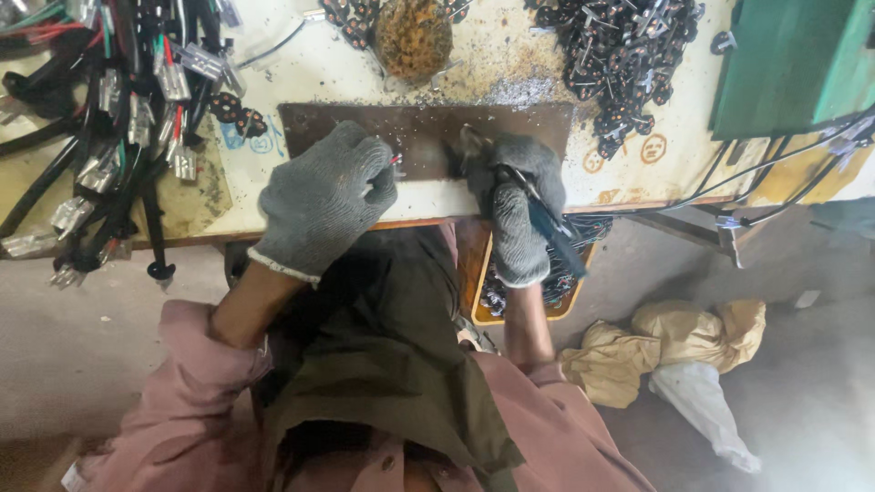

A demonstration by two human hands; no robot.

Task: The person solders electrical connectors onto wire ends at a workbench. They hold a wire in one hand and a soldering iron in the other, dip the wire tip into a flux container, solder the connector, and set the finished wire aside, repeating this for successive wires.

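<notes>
ur left hand [324, 196] fingers pinched on a small red-tipped wire [397, 161]; right hand [515, 200] clamped round blue-handled pliers [551, 228] over the metal plate [419, 137].

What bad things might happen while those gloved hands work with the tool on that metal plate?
The tool in the right hand might slip toward the left hand, which pinches a small part close by on the metal plate. Wire bundles crowd the bench and could snag a sleeve.

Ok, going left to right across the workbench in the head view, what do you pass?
Bundle of wire harnesses → left hand in a grey glove → right hand gripping a dark-handled tool → pile of small black parts → green box.
</notes>
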